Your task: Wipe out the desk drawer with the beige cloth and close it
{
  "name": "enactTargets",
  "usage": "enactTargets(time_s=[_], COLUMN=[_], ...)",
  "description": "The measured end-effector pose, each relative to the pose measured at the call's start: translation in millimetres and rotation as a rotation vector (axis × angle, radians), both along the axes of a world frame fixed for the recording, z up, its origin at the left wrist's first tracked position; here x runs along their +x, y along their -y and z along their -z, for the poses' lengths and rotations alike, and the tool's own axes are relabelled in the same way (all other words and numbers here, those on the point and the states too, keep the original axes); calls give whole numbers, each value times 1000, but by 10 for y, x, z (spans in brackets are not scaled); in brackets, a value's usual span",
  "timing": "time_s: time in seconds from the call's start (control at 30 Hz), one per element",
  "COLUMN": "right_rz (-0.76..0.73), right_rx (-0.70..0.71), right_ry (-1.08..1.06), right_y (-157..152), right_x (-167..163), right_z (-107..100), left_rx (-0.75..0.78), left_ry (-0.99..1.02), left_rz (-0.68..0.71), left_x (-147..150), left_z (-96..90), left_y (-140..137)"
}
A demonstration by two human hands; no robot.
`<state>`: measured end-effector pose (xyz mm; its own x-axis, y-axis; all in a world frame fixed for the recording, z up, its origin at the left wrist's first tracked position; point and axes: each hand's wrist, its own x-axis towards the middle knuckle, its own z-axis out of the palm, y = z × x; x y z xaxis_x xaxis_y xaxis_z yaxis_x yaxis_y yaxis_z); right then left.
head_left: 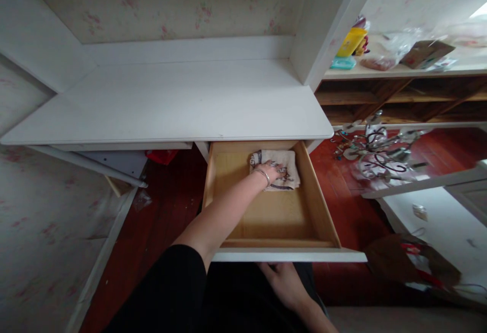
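Note:
My left hand (271,171), with a bracelet at its wrist, reaches into a pulled-out wooden drawer (228,168). Its fingers lie spread and flat on a folded, light patterned cloth (291,163), in the back right part of the drawer. Below the white drawer front (289,256) is my right hand (286,283), close against its lower edge. The thumb shows in part, while the other fingers are mostly hidden under the front, so their grip cannot be made out.
Above the drawer stretches a white desk top (190,99). A chandelier (380,150) lies on the red wooden floor (327,170) to the right. Behind it, a low shelf (399,72) bears plastic bags and a box (428,53). A white panel (437,221) lies at right.

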<state>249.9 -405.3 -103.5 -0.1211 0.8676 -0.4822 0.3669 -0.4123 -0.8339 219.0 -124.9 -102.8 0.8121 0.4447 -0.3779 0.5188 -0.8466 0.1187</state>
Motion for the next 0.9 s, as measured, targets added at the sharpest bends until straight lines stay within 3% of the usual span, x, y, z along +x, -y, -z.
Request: enactTargets(time_s=[0.17,0.3,0.47,0.57,0.7,0.9], right_rz=[0,-3,-22,-6,-11,-11], right_rx=[48,61,81,84,67,43], right_ry=[40,59,61,40,67,68], right_y=[22,19,2,-4,-13,2], right_x=[-7,-6,9,9,-5,-19], right_z=[8,5,-19,-37,-54,-5], left_rx=[1,-8,-3,4,-30,-5], left_ry=[5,-12,34,94,101,21], left_rz=[56,145,276,264,160,45], left_x=[201,56,-125,-229,-560,-1408], left_z=[-91,-138,-123,-130,-203,-228], left_y=[162,437,1012,1219,1248,1196])
